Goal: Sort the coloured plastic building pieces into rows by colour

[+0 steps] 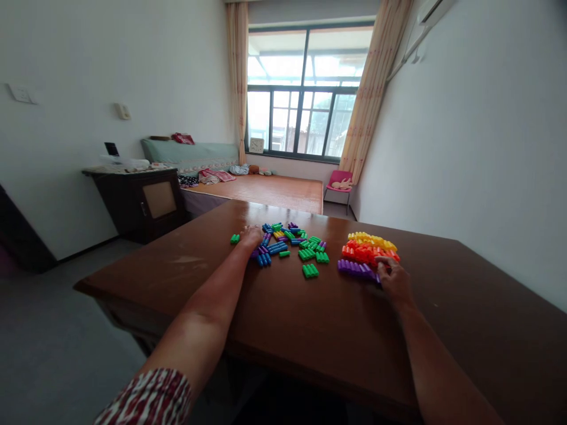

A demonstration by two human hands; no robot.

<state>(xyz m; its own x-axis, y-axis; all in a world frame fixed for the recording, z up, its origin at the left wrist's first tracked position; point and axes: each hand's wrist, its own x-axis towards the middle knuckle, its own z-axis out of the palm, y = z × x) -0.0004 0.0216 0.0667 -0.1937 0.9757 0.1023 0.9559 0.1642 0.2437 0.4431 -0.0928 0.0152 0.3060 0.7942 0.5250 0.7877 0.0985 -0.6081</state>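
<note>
On the brown table, my left hand (252, 235) reaches to the left edge of a loose pile of small plastic blocks. Its fingers are small and partly hidden, so their grip is unclear. Blue blocks (264, 260), green blocks (306, 254) and a few purple and yellow ones make up the pile. To the right lie sorted rows: yellow blocks (372, 240), orange-red blocks (365, 253) and purple blocks (354, 268). At the right end of the purple row, my right hand (396, 280) has its thumb and fingers closed around a purple block.
The table (310, 330) spreads wide around the blocks. Behind it are a bed (274, 192), a pink chair (339, 180) and a window with curtains. A dark cabinet (126, 200) stands at the left, and a white wall runs along the right.
</note>
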